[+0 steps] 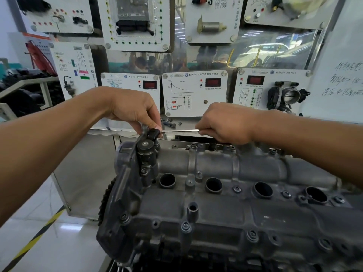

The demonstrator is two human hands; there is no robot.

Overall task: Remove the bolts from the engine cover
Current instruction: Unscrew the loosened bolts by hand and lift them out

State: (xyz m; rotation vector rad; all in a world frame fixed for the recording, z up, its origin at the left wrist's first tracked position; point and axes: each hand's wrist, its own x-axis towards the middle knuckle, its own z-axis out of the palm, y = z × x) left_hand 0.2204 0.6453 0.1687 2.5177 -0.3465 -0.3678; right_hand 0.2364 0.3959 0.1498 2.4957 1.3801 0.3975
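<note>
my L hand (133, 108) pinching ratchet head (153, 134), right over engine cover's (216, 205) far-left corner | R hand (225, 122) wrapped tight round ratchet handle (180, 130)

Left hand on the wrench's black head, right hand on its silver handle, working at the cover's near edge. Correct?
No: the head view shows the wrench at the far edge of the engine cover, not the near one. The left hand and right hand are as stated.

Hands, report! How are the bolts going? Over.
Left hand holds ratchet head; right hand grips handle. Near-edge bolts still in engine cover. Nothing blocking.
</note>
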